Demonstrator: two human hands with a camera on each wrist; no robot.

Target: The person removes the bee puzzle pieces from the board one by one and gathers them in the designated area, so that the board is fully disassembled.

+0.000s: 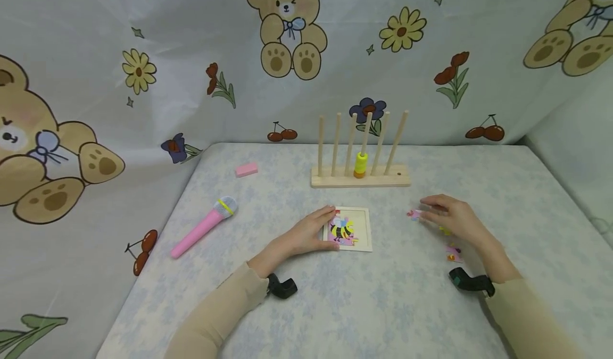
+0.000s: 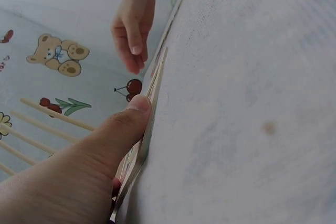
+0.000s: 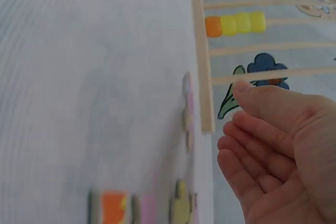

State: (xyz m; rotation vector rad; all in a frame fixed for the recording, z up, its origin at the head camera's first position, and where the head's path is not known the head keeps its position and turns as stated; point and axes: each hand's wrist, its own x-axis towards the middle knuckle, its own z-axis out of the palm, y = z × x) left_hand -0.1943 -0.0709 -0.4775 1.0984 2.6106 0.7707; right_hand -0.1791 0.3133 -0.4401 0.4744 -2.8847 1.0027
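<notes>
- While clamping the tray (image 1: 363, 232) of a bee jigsaw by its left side, between the thumb and fingers of the left hand (image 1: 308, 234), holding nothing in the right hand (image 1: 455, 219); fingers loosely bent there, with a gap below the thumb.
- Just beside the right fingertips, a pink jigsaw piece (image 1: 413, 215), flat on the table (image 1: 364, 311); hard to be sure of contact from the head view, but seemingly apart from the fingers in the right wrist view.
- Partly under the right hand, a yellow jigsaw piece (image 1: 445, 231); closer to the near edge of the table, a pink-and-orange jigsaw piece (image 1: 453, 253). All to the right of the tray, between its right edge and the right edge of the table.
- Inside the tray, around the middle of the table, a bee picture (image 1: 342, 230) across the left part, partly covered by the left fingers; pale bare bottom along the right edge and in the far right corner.
- By the look of it, well begun but unfinished: bee mostly formed, right-hand strip left to fill, probably with the loose pieces.
- Near the far edge of the table, a wooden peg rack (image 1: 335, 182) with yellow beads (image 1: 361, 163) stacked above orange on one peg.
- Toward the far left corner, a pink block (image 1: 246, 169); along the left edge, a pink toy microphone (image 1: 197, 234), slanted.
</notes>
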